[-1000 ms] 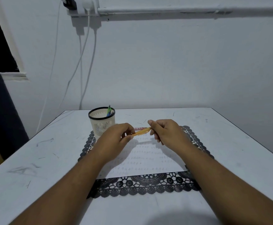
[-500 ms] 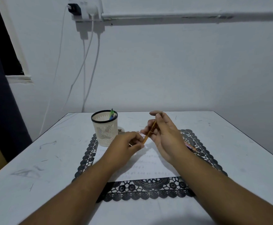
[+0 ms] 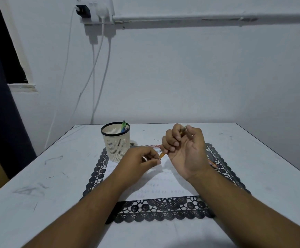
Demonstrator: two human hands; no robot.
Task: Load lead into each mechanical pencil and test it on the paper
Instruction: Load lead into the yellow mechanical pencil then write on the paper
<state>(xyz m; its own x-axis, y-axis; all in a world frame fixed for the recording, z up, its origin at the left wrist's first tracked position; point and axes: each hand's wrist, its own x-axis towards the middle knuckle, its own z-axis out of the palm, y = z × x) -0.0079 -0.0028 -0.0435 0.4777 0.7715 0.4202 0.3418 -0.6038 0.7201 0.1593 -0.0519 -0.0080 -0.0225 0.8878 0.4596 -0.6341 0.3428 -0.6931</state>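
Two bare hands meet above the paper (image 3: 156, 187), over the middle of a black lace mat (image 3: 163, 210) on a white table (image 3: 38, 203). The right hand (image 3: 185, 151) is turned palm toward the camera, its fingers curled round an orange pencil (image 3: 162, 154), which slants from low left to high right. Most of the barrel is hidden inside the fist; the orange lower end sticks out below the fingers and a dull upper end shows between thumb and forefinger at the top. The left hand (image 3: 142, 161) sits just left of and below it, thumb and forefinger pressed together right at the pencil's lower tip. Whether they pinch a lead or the tip itself cannot be told, as anything between them is too small to see.

The paper lies flat on the mat and carries rows of small pencil marks. Behind the left hand a cream mesh cup (image 3: 116, 142) with a black rim stands upright at the mat's far left corner, with green and blue pens (image 3: 123, 125) leaning inside. A red-and-white pack (image 3: 152, 146) lies at the paper's far edge, partly hidden by the hands. Another pencil (image 3: 212, 163) peeks out from behind the right wrist, on the mat. White cables (image 3: 99, 72) hang down the wall from a socket (image 3: 95, 9).
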